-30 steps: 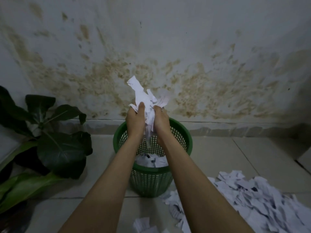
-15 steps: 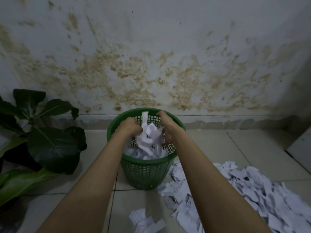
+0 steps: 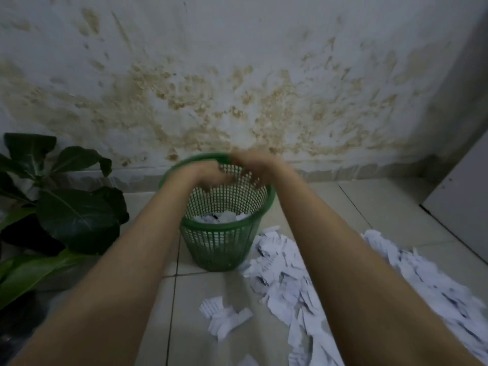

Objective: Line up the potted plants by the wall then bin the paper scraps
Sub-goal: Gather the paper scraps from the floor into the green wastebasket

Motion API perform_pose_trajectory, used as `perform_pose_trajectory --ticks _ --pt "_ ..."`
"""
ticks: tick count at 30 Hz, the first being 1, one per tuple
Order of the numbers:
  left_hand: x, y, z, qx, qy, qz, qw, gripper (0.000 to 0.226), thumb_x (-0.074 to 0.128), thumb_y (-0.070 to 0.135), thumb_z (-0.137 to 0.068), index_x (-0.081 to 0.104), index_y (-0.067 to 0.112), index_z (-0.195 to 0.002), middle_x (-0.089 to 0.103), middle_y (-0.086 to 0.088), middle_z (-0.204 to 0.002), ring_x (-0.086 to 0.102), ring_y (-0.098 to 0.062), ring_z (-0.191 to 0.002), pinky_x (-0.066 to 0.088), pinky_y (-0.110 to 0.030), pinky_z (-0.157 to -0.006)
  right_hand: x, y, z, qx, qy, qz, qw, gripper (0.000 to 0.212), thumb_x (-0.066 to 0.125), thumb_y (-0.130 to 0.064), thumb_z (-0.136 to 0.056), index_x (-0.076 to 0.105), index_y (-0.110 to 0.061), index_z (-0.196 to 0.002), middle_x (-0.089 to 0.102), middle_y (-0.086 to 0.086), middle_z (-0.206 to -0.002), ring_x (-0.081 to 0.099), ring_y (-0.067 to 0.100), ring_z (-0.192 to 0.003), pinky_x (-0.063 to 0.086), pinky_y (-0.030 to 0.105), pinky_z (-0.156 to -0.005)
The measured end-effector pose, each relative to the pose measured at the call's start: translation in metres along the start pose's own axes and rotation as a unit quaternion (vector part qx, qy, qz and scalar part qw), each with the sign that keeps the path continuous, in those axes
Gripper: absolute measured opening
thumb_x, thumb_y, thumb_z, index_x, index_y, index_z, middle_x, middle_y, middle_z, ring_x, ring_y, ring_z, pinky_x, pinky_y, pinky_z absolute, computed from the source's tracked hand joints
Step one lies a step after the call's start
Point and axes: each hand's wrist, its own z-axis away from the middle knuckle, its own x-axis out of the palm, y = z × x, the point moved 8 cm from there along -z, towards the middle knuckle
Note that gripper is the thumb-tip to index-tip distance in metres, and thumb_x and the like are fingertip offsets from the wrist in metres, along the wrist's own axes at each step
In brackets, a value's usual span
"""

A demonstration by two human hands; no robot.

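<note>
Both hands meet over the mouth of the green mesh bin [image 3: 224,241], which stands on the tiled floor [image 3: 383,207] close to the stained wall [image 3: 237,75]. The left hand [image 3: 203,174] sits above the bin's rim at about ten o'clock, and the right hand [image 3: 254,161] at about one o'clock, the two nearly touching. Both are smeared by motion blur, so I cannot tell how far the fingers are spread or whether any paper is between them.

Inside the bin, white paper scraps [image 3: 224,217] lie low down, well below the rim. More paper (a wide, loose heap [image 3: 303,281]) spreads over the floor from the bin's foot toward four and five o'clock, partly hidden under the right forearm. A smaller clump [image 3: 224,317] lies apart from that heap at six o'clock from the bin, between the two forearms.

A potted plant [image 3: 74,215] with broad dark leaves stands at nine o'clock from the bin, near the wall; its pot is not visible. At the far right edge, a pale upright panel [image 3: 464,202] stands on the floor.
</note>
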Motion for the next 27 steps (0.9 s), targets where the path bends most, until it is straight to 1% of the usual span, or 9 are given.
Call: perform_pose_trajectory --ticks 2,7,12,14,17,20,23,25,27 --pt "-0.003 0.023 0.014 0.041 0.005 0.012 0.999 0.031 0.045 0.027 -0.096 0.053 0.01 -0.12 0.058 -0.011 -0.117 0.057 -0.024 -0.094 0.05 -0.033 -0.078 -0.017 -0.001 0.018 -0.011 0.0 0.042 0.999 0.044 0.03 -0.033 -0.101 0.041 -0.007 -0.134 0.049 0.017 -0.132 0.051 0.033 -0.116 0.045 0.042 -0.093" --pt "0.0 0.07 0.061 0.139 0.001 0.048 0.989 0.025 0.045 0.035 -0.095 0.055 0.015 -0.108 0.065 0.003 -0.095 0.063 -0.013 -0.085 0.047 -0.029 -0.08 -0.054 0.026 0.075 -0.04 0.031 0.076 0.996 0.044 0.033 -0.041 -0.099 0.045 -0.018 -0.133 0.055 0.008 -0.13 0.054 0.026 -0.116 0.042 0.043 -0.099" --pt "0.054 0.093 0.098 0.243 -0.024 0.091 0.965 0.02 0.046 0.029 -0.094 0.057 0.019 -0.106 0.064 0.013 -0.09 0.062 0.002 -0.082 0.047 -0.014 -0.071 -0.028 0.121 0.121 -0.038 0.084 0.07 0.993 0.036 0.041 -0.033 -0.097 0.051 -0.016 -0.127 0.059 0.007 -0.122 0.056 0.019 -0.101 0.045 0.022 -0.073" --pt "0.082 0.101 0.107 0.28 -0.031 0.099 0.954 0.014 0.047 0.029 -0.093 0.056 0.024 -0.103 0.063 0.015 -0.091 0.062 0.003 -0.086 0.05 -0.014 -0.075 -0.007 0.172 0.128 0.005 0.099 0.08 0.992 0.04 0.043 -0.034 -0.096 0.047 -0.018 -0.132 0.056 0.007 -0.129 0.057 0.021 -0.109 0.047 0.028 -0.081" --pt "0.134 0.091 0.114 0.306 -0.082 0.044 0.947 0.015 0.048 0.032 -0.093 0.054 0.029 -0.106 0.063 0.013 -0.097 0.059 0.004 -0.089 0.048 -0.012 -0.078 0.032 0.252 0.153 0.096 0.08 0.113 0.986 0.054 0.046 -0.038 -0.095 0.032 -0.016 -0.142 0.042 0.011 -0.143 0.043 0.027 -0.129 0.037 0.033 -0.1" --pt "0.201 0.035 0.117 0.267 -0.208 -0.127 0.932 0.038 0.055 0.035 -0.09 0.047 0.026 -0.126 0.057 0.006 -0.123 0.053 -0.004 -0.106 0.043 -0.018 -0.09 0.082 0.317 0.198 0.183 0.008 0.176 0.967 0.085 0.052 -0.049 -0.088 0.0 -0.021 -0.15 0.011 0.012 -0.157 0.013 0.035 -0.144 0.024 0.047 -0.114" --pt "0.243 -0.054 0.122 0.16 -0.286 -0.31 0.893 0.077 0.064 0.042 -0.082 0.022 0.023 -0.144 0.024 -0.002 -0.152 0.028 -0.017 -0.137 0.03 -0.028 -0.111 0.116 0.35 0.247 0.261 -0.052 0.213 0.94 0.105 0.048 -0.063 -0.082 -0.029 -0.026 -0.141 -0.023 0.013 -0.155 -0.017 0.045 -0.141 0.011 0.058 -0.113" --pt "0.256 -0.104 0.125 0.09 -0.306 -0.349 0.881 0.099 0.064 0.05 -0.08 0.001 0.019 -0.149 -0.003 -0.006 -0.158 0.005 -0.021 -0.146 0.017 -0.03 -0.117 0.125 0.36 0.267 0.297 -0.041 0.208 0.931 0.109 0.027 -0.083 -0.07 -0.04 -0.021 -0.129 -0.028 0.017 -0.153 -0.02 0.049 -0.139 0.013 0.059 -0.112" --pt "0.266 -0.127 0.123 0.055 -0.285 -0.294 0.911 0.106 0.059 0.057 -0.08 -0.01 0.015 -0.149 -0.016 -0.006 -0.157 -0.008 -0.021 -0.146 0.007 -0.029 -0.118 0.126 0.367 0.267 0.308 0.009 0.197 0.931 0.116 -0.016 -0.095 -0.041 -0.044 -0.018 -0.123 -0.024 0.021 -0.153 -0.017 0.05 -0.139 0.016 0.06 -0.111"
